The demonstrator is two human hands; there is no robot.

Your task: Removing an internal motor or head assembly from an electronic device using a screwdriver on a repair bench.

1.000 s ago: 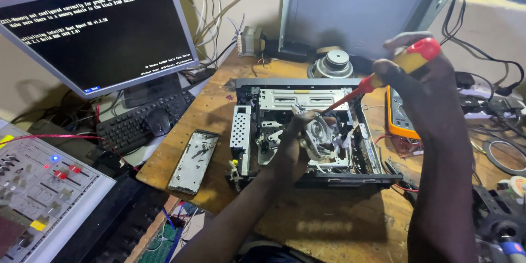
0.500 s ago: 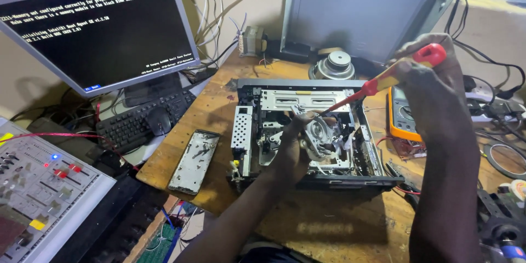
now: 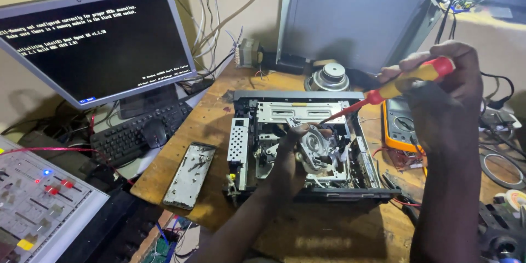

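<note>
My right hand (image 3: pixel 438 85) grips the screwdriver (image 3: pixel 383 94), its shaft slanting down-left into the open player chassis (image 3: pixel 298 148). My left hand (image 3: pixel 290 156), nearer, clasps the round drum (image 3: pixel 313 145) there.

Both forearms are bare to the frame edge (no sleeves, rings or watch showing).

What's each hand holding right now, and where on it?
Right hand grips the screwdriver by its yellow-red handle. Left hand rests on the opened player's mechanism; grip unclear.

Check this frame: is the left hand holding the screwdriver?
No. The right hand grips the red-and-yellow screwdriver, while the left hand rests inside the opened player chassis.
</note>
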